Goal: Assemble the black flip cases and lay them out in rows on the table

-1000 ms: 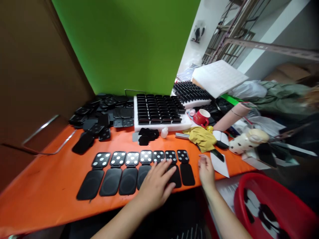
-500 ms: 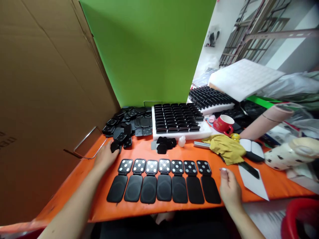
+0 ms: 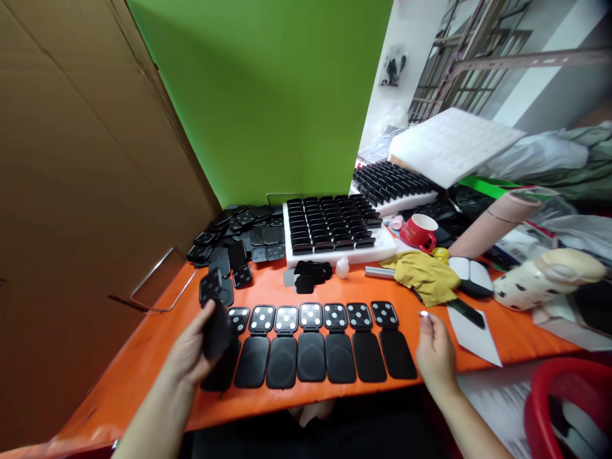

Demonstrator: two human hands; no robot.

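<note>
My left hand (image 3: 187,352) grips a black folding panel (image 3: 216,333), a dotted square hinged to a larger plain plate, raised and tilted over the left end of the row. Several similar folding panels (image 3: 312,358) lie side by side, dotted squares on the far side, plain plates nearer me. Pale round discs fill the dots on most of the squares in the row. Beyond the row's right end, my right hand (image 3: 436,354) is closed, thumb up, with a small whitish spot at the tip; whether it is a disc or the nail I cannot tell.
A pile of black panels (image 3: 261,236) lies at the back left beside a wire stand (image 3: 162,280). White foam trays (image 3: 389,248) hold upright black pieces. Flat black pieces (image 3: 313,273), a small white bottle (image 3: 342,268), a yellow cloth (image 3: 425,277) and a red mug (image 3: 419,231) stand behind.
My left hand has come from the pile toward me, lifting a folding panel. My right hand stays closed by the row's right end. The whole view has shifted slightly.
</note>
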